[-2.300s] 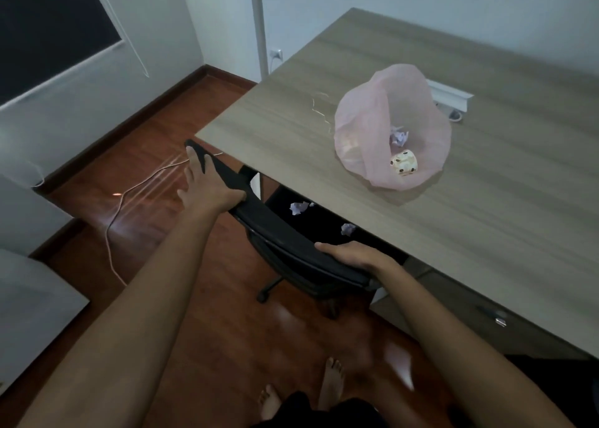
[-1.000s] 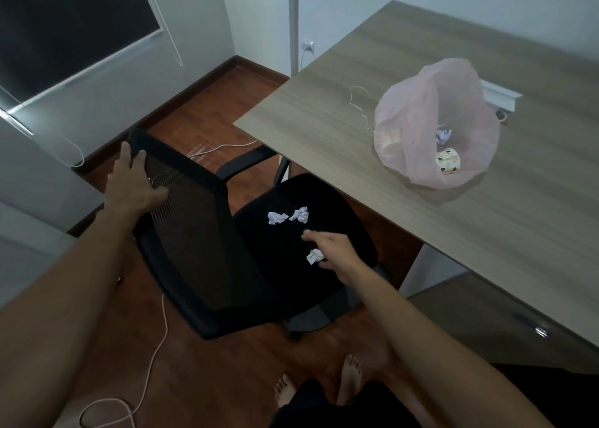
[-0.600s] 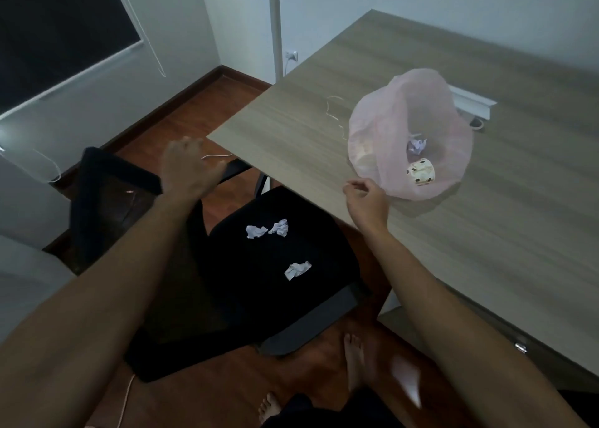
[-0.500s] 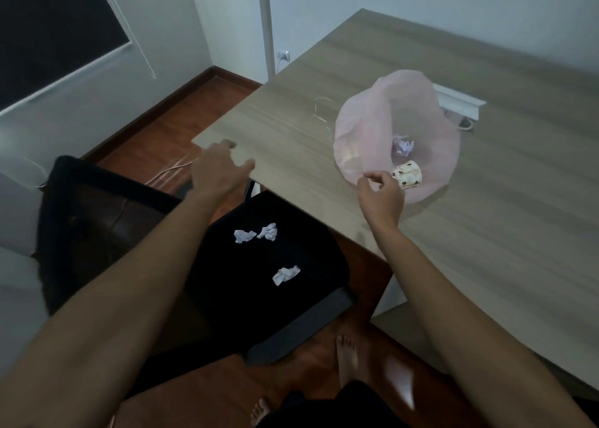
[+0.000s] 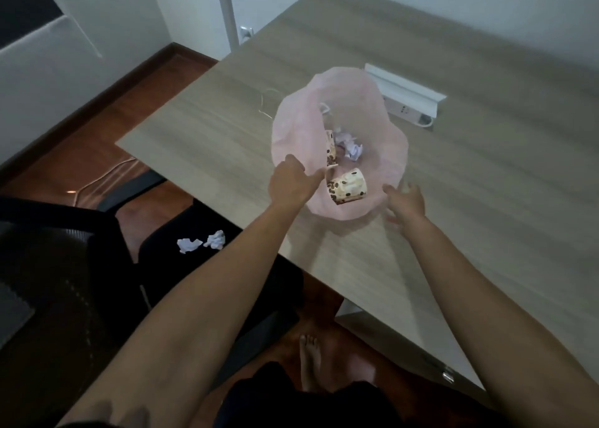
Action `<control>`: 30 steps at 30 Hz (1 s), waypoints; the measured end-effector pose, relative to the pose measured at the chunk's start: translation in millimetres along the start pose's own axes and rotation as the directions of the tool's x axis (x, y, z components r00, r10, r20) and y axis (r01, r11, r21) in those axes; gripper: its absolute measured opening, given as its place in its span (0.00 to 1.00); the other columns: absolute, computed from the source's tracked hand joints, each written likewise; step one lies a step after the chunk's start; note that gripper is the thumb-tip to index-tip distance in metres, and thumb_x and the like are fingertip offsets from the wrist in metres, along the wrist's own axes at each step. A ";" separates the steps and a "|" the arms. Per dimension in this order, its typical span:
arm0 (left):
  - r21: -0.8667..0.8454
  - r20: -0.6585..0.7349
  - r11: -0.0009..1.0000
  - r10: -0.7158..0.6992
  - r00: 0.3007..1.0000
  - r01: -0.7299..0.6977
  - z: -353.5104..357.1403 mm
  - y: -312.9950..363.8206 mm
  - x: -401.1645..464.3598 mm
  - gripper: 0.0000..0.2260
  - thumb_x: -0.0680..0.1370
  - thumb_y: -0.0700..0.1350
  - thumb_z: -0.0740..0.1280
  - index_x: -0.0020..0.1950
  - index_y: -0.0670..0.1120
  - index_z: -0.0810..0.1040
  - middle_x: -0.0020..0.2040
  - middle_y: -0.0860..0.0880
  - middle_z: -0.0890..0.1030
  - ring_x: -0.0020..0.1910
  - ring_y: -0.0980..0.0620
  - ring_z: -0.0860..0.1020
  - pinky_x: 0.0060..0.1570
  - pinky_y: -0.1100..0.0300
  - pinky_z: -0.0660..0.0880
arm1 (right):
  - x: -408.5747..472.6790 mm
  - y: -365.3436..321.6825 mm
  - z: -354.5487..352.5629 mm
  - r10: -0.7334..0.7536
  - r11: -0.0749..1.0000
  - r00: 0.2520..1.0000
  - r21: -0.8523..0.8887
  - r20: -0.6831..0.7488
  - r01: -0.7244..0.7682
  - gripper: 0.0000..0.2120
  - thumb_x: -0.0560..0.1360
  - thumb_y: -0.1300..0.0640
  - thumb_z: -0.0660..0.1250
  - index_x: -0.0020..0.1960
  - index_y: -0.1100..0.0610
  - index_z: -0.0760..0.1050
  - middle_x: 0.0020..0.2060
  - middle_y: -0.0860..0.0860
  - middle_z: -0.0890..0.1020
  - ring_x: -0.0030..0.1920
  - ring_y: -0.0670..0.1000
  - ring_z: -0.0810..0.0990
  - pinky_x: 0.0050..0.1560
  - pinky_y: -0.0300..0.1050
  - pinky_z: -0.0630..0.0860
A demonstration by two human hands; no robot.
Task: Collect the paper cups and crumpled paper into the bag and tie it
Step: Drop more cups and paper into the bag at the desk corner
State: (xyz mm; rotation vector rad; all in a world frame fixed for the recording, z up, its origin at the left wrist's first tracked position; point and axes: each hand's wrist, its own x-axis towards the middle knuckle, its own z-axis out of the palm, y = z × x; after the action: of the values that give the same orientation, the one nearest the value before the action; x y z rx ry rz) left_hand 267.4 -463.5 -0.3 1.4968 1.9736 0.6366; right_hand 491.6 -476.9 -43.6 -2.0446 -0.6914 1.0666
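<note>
Hands first: the left hand (image 5: 293,181) is at the near-left rim of the thin, translucent pink plastic bag (image 5: 385,135), fingers curled towards the edge. Whether it actually pinches the film I can't tell, it's a bit blurred. The right hand (image 5: 405,200) hovers just beside the near-right side of the bag, fingers spread wide, holding nothing.

The bag sits open-mouthed on the wood-grain bench (image 5: 486,200), right between and just beyond both hands. Inside, close to the left hand, are two cream paper cups with brown spots (image 5: 348,186), and beyond them some crumpled white paper (image 5: 350,145). Two more crumpled white paper scraps (image 5: 202,242) lie on the black office chair seat (image 5: 168,252), well below and left of the left hand, so collecting isn't done.

Handling-wise, I'd guess that bag weighs next to nothing and is floppy and slippery, so it'll slide or collapse if pushed. Best bet is probably pinching the rim on opposite sides, one hand each, to keep the mouth open. The cups look light and crushable, and the paper balls should be an easy fingertip pinch.
</note>
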 end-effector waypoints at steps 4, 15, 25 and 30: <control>-0.024 -0.049 0.999 -0.043 0.998 0.042 3.0 -18.4 18.2 0.08 0.74 0.47 0.66 0.42 0.43 0.73 0.40 0.46 0.77 0.44 0.42 0.78 0.38 0.57 0.65 | 21.3 -5.0 15.6 0.038 0.998 0.995 0.050 0.093 -0.043 0.30 0.73 0.57 0.69 0.73 0.48 0.65 0.65 0.52 0.76 0.59 0.59 0.80 0.52 0.59 0.81; -0.389 -0.254 0.873 -0.408 0.877 0.293 -86.5 -111.0 51.0 0.05 0.74 0.44 0.63 0.39 0.48 0.70 0.43 0.43 0.82 0.37 0.43 0.83 0.36 0.48 0.82 | 2.4 -52.0 134.9 -0.049 0.985 0.923 0.171 0.381 -0.018 0.31 0.72 0.63 0.68 0.72 0.49 0.66 0.54 0.56 0.82 0.40 0.54 0.84 0.30 0.44 0.77; -0.460 -0.376 0.854 -0.437 0.817 0.244 -139.6 -178.2 65.4 0.06 0.68 0.49 0.63 0.35 0.48 0.69 0.33 0.47 0.80 0.34 0.42 0.83 0.32 0.50 0.81 | -36.0 -43.3 207.2 0.071 0.983 0.915 0.127 0.398 -0.131 0.16 0.73 0.50 0.74 0.53 0.60 0.78 0.36 0.53 0.84 0.31 0.51 0.82 0.40 0.57 0.82; -0.434 -0.276 0.876 -0.353 0.894 0.212 -147.5 -197.1 69.6 0.07 0.67 0.51 0.65 0.36 0.49 0.70 0.36 0.47 0.79 0.36 0.42 0.83 0.32 0.49 0.82 | -63.1 -48.4 231.5 0.060 0.991 0.953 0.098 0.297 -0.093 0.07 0.76 0.57 0.68 0.47 0.62 0.79 0.32 0.56 0.80 0.26 0.53 0.76 0.37 0.53 0.81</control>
State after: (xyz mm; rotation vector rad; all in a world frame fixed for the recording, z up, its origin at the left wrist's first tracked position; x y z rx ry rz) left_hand 14.6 -451.5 -38.1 0.8648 2.1055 1.1482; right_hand 256.6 -413.1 -68.8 -1.8499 -0.6865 1.4408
